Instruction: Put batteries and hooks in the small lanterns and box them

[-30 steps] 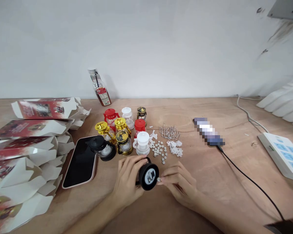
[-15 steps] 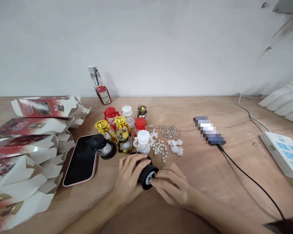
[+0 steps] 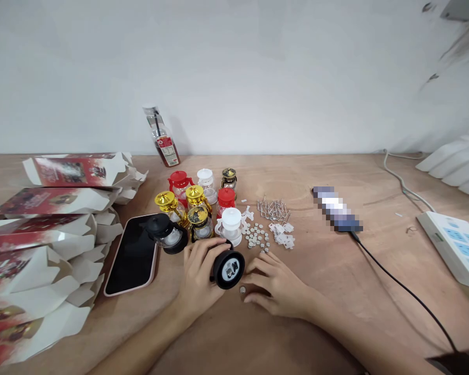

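Note:
My left hand is wrapped round a small black lantern, which is tipped so that its underside faces me. Inside the black base ring, a white disc shows with black and metallic parts on it. Just right of the lantern, my right hand is low over the table, thumb and fingers apart, with nothing visible in them. A single silver button cell lies by its fingertips. Beyond the hands is a scatter of button cells, with small white plastic pieces and bent metal wires behind and beside it.
Several small lanterns in red, white, gold and black, such as a white one, stand behind my left hand. Left are a phone and open red-and-white boxes. A bottle, a cabled phone and a power strip lie farther out.
My right hand has drawn away from the lantern's base and dropped to the table, its fingers parting. The lantern's underside has turned more toward me. A button cell now shows beside the right fingertips.

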Motion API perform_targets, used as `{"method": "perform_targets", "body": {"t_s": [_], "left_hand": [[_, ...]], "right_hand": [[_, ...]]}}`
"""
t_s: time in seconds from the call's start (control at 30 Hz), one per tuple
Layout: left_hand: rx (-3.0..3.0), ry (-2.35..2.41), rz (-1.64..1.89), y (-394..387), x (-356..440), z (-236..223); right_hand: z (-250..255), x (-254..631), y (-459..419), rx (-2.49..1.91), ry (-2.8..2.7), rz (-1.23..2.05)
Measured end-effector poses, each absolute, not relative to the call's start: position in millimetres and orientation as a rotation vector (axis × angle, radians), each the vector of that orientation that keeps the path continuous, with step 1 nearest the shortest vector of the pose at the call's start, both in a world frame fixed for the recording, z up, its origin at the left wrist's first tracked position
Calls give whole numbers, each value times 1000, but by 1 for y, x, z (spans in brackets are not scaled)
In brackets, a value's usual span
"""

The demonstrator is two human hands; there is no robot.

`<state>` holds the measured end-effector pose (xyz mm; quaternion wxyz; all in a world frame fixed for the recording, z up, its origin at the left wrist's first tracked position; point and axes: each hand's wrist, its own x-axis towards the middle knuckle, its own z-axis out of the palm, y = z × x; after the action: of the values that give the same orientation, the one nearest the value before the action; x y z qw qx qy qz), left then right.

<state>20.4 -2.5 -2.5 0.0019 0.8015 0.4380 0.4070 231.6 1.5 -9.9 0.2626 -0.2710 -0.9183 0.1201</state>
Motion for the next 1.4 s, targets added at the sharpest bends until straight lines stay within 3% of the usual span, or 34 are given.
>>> {"method": "perform_targets", "body": {"t_s": [0.3,0.53,0.87,1.1,1.4], "left_hand": [[2533,1354,1256,-3,23,-3],[2581,1295,1185,-7,27,-8],[2639,1243,1139,-10,30,-7],[2585,1307,1130,-10,28,-5],[2582,1290,1189,-7,26,-3]], "right_hand": [[-6,226,-5,-614,-2374,320],[6,222,-16,-554,-2010,12],[8,221,-17,-658,-2134,-172],[5,233,-4,-797,-2044,-64],[-2,253,22,-1103,-2375,-91]]}}
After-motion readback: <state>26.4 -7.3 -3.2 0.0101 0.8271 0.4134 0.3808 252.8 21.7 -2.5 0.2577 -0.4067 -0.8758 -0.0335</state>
